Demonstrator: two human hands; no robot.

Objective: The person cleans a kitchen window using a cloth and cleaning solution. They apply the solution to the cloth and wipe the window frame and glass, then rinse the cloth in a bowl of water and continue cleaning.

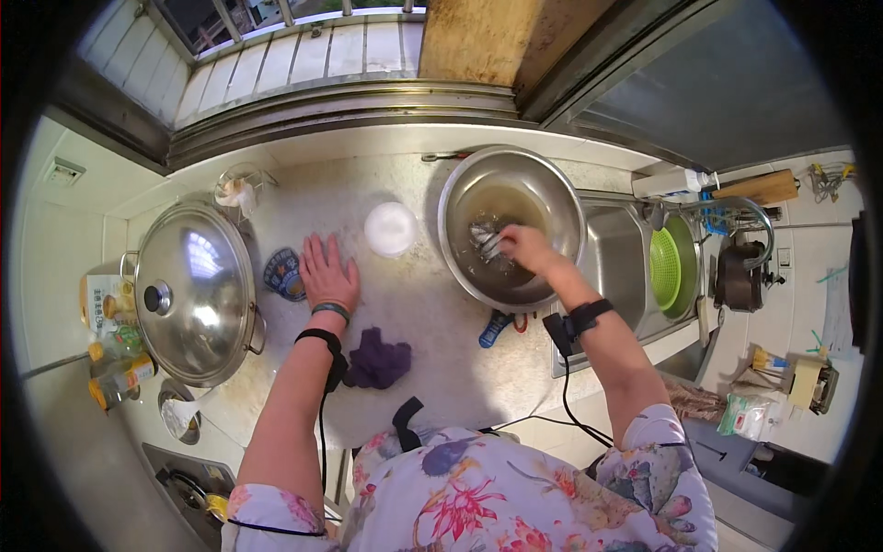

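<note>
My right hand [523, 247] is inside a large stainless steel basin [457, 259], its fingers closed on a silvery item [485, 241] in murky water [500, 199]. Motion blur and the water leave that item's kind unclear. On the countertop [428, 290], my left hand [331, 276] lies flat, palm down and fingers spread, with nothing in it. Beside its fingers is a dark blue patch [280, 270] bearing writing. A crumpled purple cloth [378, 359] lies just below the left wrist. Between my hands stands a small round white object [391, 229], perhaps a bowl.
A large lidded steel pot [196, 297] stands at left, near bottles [127, 376]. Right of the basin is a sink [610, 269] holding a green colander [664, 269] under a curved faucet [762, 224]. A blue-handled tool [493, 330] lies below the basin. Cables [569, 407] trail from my wrist straps.
</note>
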